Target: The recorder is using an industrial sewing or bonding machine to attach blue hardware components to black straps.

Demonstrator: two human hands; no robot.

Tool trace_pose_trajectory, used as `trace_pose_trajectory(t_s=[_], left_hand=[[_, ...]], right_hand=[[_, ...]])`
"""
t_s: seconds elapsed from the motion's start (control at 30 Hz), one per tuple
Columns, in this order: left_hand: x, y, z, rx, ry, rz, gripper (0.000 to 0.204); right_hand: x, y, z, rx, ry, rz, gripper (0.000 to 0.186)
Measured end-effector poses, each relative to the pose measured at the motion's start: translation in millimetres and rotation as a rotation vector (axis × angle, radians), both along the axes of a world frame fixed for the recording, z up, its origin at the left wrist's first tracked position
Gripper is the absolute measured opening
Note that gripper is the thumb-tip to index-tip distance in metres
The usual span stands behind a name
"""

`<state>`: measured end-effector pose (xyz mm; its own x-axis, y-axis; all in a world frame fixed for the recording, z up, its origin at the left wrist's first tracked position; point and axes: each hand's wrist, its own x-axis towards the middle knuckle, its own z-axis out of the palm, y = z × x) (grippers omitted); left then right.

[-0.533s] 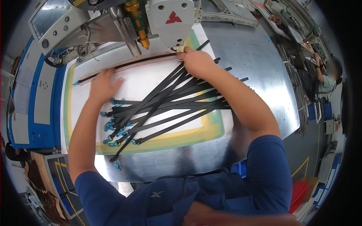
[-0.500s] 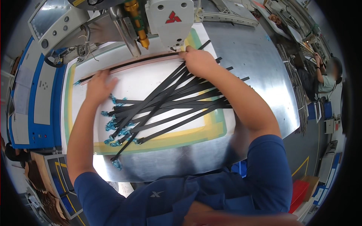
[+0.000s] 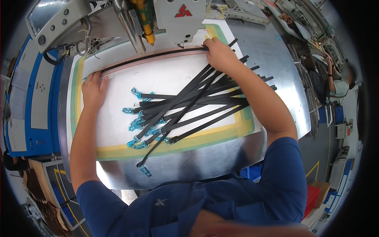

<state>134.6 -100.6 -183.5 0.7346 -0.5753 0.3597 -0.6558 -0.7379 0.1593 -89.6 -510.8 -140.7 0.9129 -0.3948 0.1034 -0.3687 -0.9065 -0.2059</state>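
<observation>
A long black strap (image 3: 154,54) lies along a pink guide strip (image 3: 158,57) on a white board (image 3: 110,106) edged with yellow and green tape. My left hand (image 3: 93,89) rests at the strap's left end, fingers lying on it and thumb apart. My right hand (image 3: 219,55) grips the strap's right end, fingers curled and pressed together. Below, several black straps (image 3: 193,104) lie crossed in a pile, with blue-wrapped fittings (image 3: 136,123) at their left ends. A white machine head (image 3: 177,19) with a gold nozzle (image 3: 148,33) hangs just above the top strap.
A steel table (image 3: 284,114) surrounds the board. A control panel (image 3: 51,15) is at top left, a blue cabinet (image 3: 23,138) at left. A co-worker (image 3: 337,83) is at the far right, another person's dark shape (image 3: 12,162) at lower left, red container (image 3: 312,197) lower right.
My right hand has moved up and to the right. My left hand has shifted left along the strap. The pile of straps has shifted to the right.
</observation>
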Motion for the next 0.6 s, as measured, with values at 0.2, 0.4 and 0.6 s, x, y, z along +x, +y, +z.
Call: trace_pose_trajectory(t_s=[0.2, 0.4, 0.6], left_hand=[[2.7, 3.7, -3.0, -0.001, -0.049, -0.008, 0.048], [5.3, 4.7, -6.3, -0.020, -0.043, 0.020, 0.049], [7.5, 6.9, -6.8, -0.052, -0.058, 0.081, 0.051]], right_hand=[[5.8, 1.6, -13.1, 0.009, -0.046, 0.052, 0.029], [13.5, -4.7, -25.8, 0.017, -0.057, 0.055, 0.027], [-5.2, -6.2, -8.3, 0.050, -0.262, -0.035, 0.029]])
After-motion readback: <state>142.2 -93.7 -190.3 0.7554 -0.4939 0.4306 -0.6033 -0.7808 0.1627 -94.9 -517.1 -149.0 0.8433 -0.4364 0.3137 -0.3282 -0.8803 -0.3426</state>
